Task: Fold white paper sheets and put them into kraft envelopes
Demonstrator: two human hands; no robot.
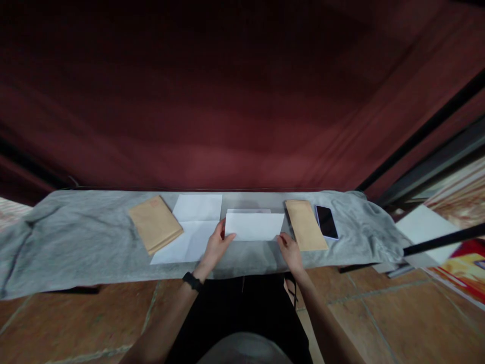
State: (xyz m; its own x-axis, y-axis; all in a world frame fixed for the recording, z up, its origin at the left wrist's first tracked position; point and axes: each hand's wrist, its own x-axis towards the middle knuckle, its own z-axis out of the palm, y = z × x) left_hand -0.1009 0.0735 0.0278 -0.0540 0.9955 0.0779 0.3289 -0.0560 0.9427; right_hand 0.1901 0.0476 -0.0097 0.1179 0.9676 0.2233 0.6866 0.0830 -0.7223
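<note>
A folded white sheet of paper (pixel 254 226) is held between my two hands over the middle of the cloth. My left hand (pixel 219 241) grips its left end, thumb on the front face. At its lower right corner, my right hand (pixel 289 248) pinches the paper. Behind the left hand lies an unfolded white sheet (pixel 197 212) with a crease across it. A stack of brown envelopes (pixel 156 225) rests partly on that sheet. To the right of my right hand is a long brown envelope (pixel 306 226).
A grey cloth (pixel 94 237) covers the narrow table. A dark-screened phone (pixel 326 222) lies right of the long envelope. A dark red curtain (pixel 242 126) hangs behind the table. Black bars (pixel 443 241) and papers (pixel 428 232) are at the right, above the tiled floor.
</note>
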